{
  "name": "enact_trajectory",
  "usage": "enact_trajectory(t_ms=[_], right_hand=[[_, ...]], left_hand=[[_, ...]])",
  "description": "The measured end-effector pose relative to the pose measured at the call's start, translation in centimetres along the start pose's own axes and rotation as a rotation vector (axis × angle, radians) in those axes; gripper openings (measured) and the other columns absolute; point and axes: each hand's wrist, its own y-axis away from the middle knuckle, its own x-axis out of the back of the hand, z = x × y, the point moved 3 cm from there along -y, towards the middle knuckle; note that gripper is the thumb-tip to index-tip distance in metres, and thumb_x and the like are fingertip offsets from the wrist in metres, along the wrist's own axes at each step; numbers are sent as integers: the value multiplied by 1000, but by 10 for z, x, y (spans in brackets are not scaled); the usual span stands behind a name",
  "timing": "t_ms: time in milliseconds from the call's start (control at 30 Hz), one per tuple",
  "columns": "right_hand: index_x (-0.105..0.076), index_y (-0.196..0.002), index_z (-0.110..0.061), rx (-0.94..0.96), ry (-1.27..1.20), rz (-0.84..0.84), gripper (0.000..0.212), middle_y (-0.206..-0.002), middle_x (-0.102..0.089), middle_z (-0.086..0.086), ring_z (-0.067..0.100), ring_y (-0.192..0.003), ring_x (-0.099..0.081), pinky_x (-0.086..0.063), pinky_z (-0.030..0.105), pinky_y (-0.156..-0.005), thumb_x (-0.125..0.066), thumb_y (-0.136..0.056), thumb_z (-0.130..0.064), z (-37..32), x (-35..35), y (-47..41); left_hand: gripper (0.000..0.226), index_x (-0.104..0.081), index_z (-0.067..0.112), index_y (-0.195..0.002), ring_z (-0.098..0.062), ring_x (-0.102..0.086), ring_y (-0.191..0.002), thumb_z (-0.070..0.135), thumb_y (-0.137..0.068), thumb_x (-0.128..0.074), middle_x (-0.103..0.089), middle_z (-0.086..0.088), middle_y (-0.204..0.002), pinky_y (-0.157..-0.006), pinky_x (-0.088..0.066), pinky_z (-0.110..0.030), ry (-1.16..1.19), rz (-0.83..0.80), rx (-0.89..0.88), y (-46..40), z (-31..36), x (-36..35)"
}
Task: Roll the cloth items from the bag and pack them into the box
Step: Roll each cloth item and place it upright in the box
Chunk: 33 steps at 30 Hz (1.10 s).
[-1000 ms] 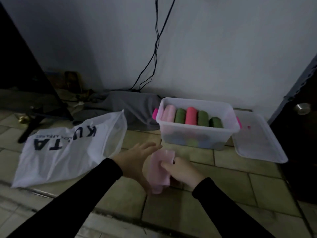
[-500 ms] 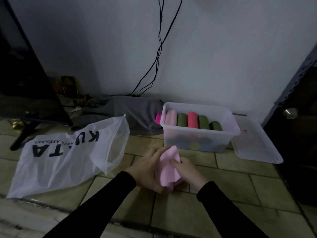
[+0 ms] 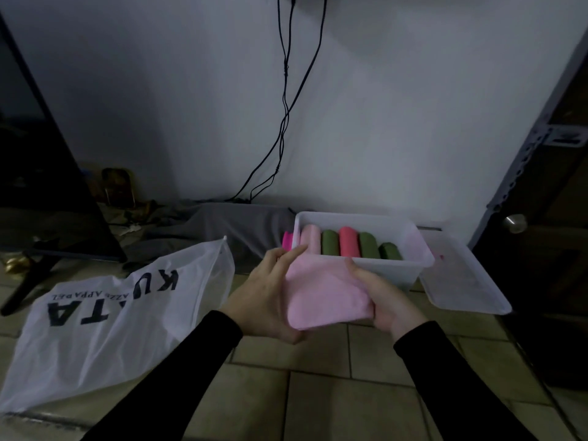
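I am on the floor of a room in a home. Beige floor tiles (image 3: pixel 318 405) run up to a plain white wall (image 3: pixel 413 122), where black cables (image 3: pixel 284 90) hang down. A flat television (image 3: pixel 38 186) stands on its legs at the left edge, a grey cloth (image 3: pixel 229 224) is bundled along the wall's foot, and a dark door with a round knob (image 3: pixel 514 222) is at the right.

You have black cables (image 3: pixel 285 100) hanging down the white wall (image 3: pixel 397 106), a grey cloth (image 3: pixel 229 224) bunched at its foot, a dark screen (image 3: pixel 41 173) at left, and a round door knob (image 3: pixel 514 222) at right.
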Motion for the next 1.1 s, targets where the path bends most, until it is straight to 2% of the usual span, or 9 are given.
enact_trajectory(t_ms=[100,167,367,633,733,800,900,1000,1100], right_hand=[[-63,-93,-17,227,276,156,19,-89,-64,0,16,-85,-58,-43,26,-65,-58,-92,-35,-14,7,4],[-66,-91,-12,418,445,243,22,-84,-62,2,18,-82,-55,-37,25,-59,-59,-91,-33,-25,13,7],[-64,-79,-9,526,482,367,24,-75,-61,6,15,-68,-52,-37,26,-59,-58,-92,-28,-32,19,3],[-65,-86,-13,400,424,290,24,-81,-64,3,24,-84,-59,-41,27,-68,-54,-95,-33,-10,10,-5],[-59,-111,-10,558,636,510,35,-107,-60,10,27,-104,-56,-43,29,-79,-53,-93,-39,-22,13,10],[-55,-126,-10,902,809,705,41,-124,-51,11,24,-114,-49,-40,31,-91,-54,-93,-35,-38,2,42],[-61,-120,-7,1212,924,473,37,-121,-59,10,20,-110,-53,-46,34,-93,-47,-93,-27,-54,-45,80],[-49,-131,-13,828,986,145,35,-115,-62,2,10,-104,-57,-43,16,-81,-39,-99,-23,-41,-79,86],[-55,-113,-14,778,712,148,21,-81,-56,-11,-7,-75,-57,-38,3,-61,-41,-100,-22,-40,-79,86]], left_hand=[[129,-11,29,-148,-13,-38,-128,61,-44,-81,-27,6,-142,-106,-42,-35,4,26,-32,1,1,6],[127,-16,25,-147,-10,-36,-129,56,-44,-83,-28,7,-142,-107,-40,-33,49,44,-38,1,3,9],[118,-24,25,-140,-7,-38,-129,38,-44,-91,-32,11,-137,-104,-41,-26,224,119,-75,-8,23,27],[102,-41,25,-133,7,-35,-126,33,-45,-93,-26,18,-138,-91,-38,-3,345,136,-59,-11,40,36],[102,-43,23,-134,2,-41,-123,45,-46,-88,-30,15,-137,-87,-41,-5,295,173,-22,-11,34,46],[104,-43,21,-135,0,-41,-122,51,-45,-86,-30,12,-137,-88,-40,-5,196,197,-20,-13,31,51],[107,-43,17,-135,-6,-39,-126,58,-43,-79,-31,6,-137,-99,-39,-14,72,204,-41,-16,34,53],[101,-42,19,-135,-13,-44,-126,58,-48,-73,-34,1,-139,-103,-43,-27,9,216,-109,-20,46,54],[99,-40,23,-132,-11,-44,-125,54,-45,-78,-39,4,-134,-100,-42,-22,3,243,-181,-24,53,62]])
